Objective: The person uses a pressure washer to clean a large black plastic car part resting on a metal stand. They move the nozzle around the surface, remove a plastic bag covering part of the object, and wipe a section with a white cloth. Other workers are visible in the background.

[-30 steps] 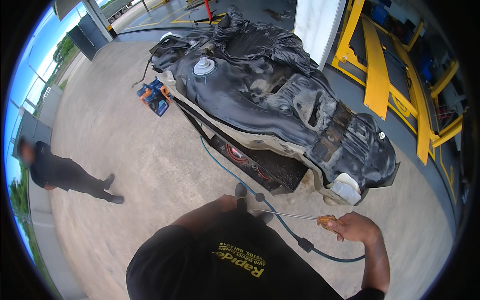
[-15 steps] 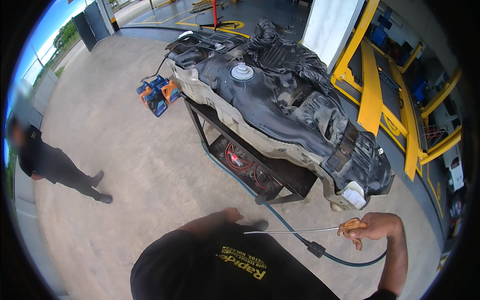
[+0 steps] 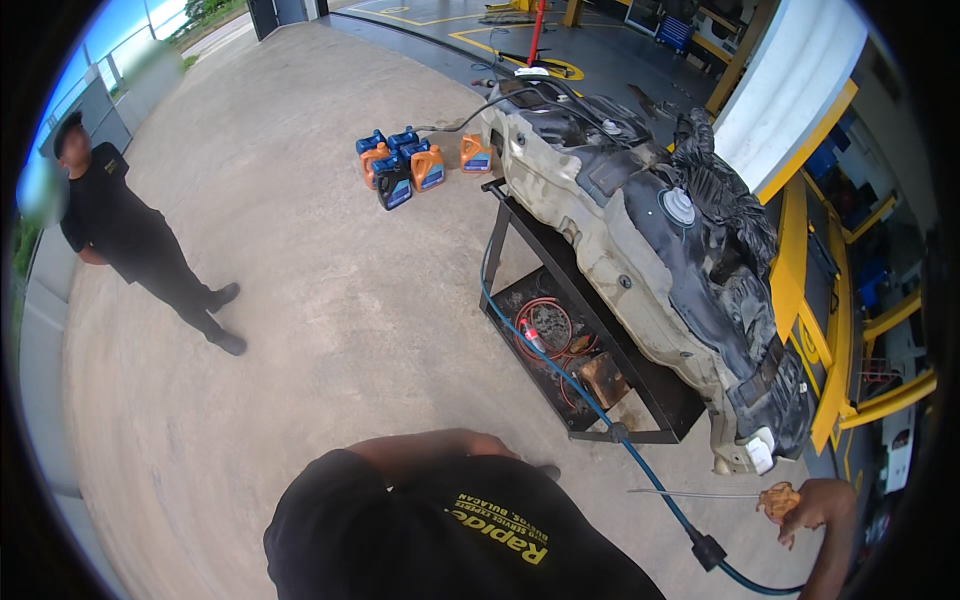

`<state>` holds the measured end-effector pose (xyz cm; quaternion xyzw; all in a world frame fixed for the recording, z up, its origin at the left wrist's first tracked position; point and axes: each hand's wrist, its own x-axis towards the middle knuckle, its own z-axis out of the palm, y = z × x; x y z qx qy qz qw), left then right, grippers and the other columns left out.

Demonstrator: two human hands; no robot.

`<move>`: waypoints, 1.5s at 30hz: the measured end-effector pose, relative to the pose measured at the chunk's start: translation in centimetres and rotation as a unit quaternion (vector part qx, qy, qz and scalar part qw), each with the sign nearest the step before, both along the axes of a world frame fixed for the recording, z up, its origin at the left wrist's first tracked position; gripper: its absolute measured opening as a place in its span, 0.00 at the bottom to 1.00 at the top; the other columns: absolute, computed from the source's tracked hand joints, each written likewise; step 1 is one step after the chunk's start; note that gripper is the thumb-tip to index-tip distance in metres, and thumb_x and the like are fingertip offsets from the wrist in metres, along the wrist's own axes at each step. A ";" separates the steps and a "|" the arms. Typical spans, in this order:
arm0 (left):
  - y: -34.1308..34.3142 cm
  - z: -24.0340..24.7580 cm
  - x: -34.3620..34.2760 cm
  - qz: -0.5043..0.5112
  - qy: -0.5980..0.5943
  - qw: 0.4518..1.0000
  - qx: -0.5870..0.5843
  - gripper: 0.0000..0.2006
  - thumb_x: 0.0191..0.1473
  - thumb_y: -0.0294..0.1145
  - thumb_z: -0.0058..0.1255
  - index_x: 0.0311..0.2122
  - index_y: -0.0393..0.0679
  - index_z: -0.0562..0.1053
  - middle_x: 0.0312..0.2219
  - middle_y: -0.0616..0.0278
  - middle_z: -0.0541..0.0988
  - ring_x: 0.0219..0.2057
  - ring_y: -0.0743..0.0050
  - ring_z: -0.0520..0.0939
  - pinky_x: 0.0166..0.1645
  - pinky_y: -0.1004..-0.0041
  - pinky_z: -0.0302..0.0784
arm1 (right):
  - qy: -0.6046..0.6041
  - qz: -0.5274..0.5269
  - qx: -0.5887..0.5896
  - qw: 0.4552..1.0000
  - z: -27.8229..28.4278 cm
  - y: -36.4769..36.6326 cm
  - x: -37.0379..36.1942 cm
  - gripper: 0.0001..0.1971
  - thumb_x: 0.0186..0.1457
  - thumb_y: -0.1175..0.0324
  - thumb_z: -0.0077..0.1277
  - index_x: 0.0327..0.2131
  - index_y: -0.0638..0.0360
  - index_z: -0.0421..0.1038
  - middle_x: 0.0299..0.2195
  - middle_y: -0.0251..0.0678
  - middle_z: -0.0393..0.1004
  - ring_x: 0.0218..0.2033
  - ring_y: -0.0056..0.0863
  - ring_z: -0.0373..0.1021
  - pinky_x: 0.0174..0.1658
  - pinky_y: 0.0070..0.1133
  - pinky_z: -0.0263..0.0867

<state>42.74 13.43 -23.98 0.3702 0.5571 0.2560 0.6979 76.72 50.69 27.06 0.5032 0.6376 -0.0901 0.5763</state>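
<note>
One bulky black-and-beige tank (image 3: 640, 268) slants from upper centre to lower right of the frame, lying on a black metal cart (image 3: 688, 408). A thin metal rod (image 3: 738, 495), tan at its right end, points left at lower right. The right hand (image 3: 825, 503), its forearm rising from the lower edge, curls its fingers round that tan end. The left hand (image 3: 490, 445), lower centre, rests arm bent before the torso; I cannot tell its grip.

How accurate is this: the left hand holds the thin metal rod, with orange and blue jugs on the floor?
One slip: the head view shows the right hand holding the thin metal rod; orange and blue jugs are indeed on the floor.
</note>
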 end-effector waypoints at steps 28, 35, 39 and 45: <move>-1.9 -2.3 -9.2 0.258 0.303 0.916 0.042 0.21 0.67 0.44 0.46 0.47 0.31 0.73 0.45 0.35 0.81 0.51 0.35 0.81 0.57 0.50 0.74 | 0.328 0.190 0.020 0.925 -1.5 -10.8 -20.5 0.22 0.27 0.79 0.68 0.34 0.66 0.74 0.27 0.38 0.78 0.29 0.28 0.76 0.37 0.25 0.70; -3.6 -3.6 -7.4 0.262 0.298 0.916 0.054 0.20 0.66 0.44 0.46 0.46 0.34 0.73 0.44 0.37 0.81 0.50 0.35 0.81 0.55 0.49 0.75 | 0.437 0.342 -0.090 0.827 -2.3 -12.1 -22.3 0.22 0.33 0.77 0.73 0.34 0.66 0.72 0.29 0.40 0.74 0.31 0.36 0.76 0.39 0.28 0.70; -4.0 -2.7 -6.9 0.218 0.286 0.930 0.078 0.19 0.67 0.44 0.46 0.45 0.35 0.73 0.43 0.38 0.82 0.50 0.35 0.81 0.53 0.49 0.75 | 0.459 0.351 -0.164 0.800 -2.2 -14.5 -23.2 0.18 0.33 0.67 0.78 0.27 0.61 0.79 0.21 0.34 0.76 0.27 0.35 0.78 0.35 0.24 0.70; -4.4 -4.6 -6.8 0.204 0.307 0.921 0.123 0.16 0.67 0.43 0.48 0.41 0.38 0.73 0.37 0.39 0.82 0.44 0.36 0.83 0.49 0.52 0.77 | 0.364 0.308 -0.383 0.791 -2.2 -14.4 -29.3 0.17 0.48 0.60 0.75 0.34 0.63 0.84 0.26 0.37 0.84 0.26 0.26 0.81 0.29 0.21 0.71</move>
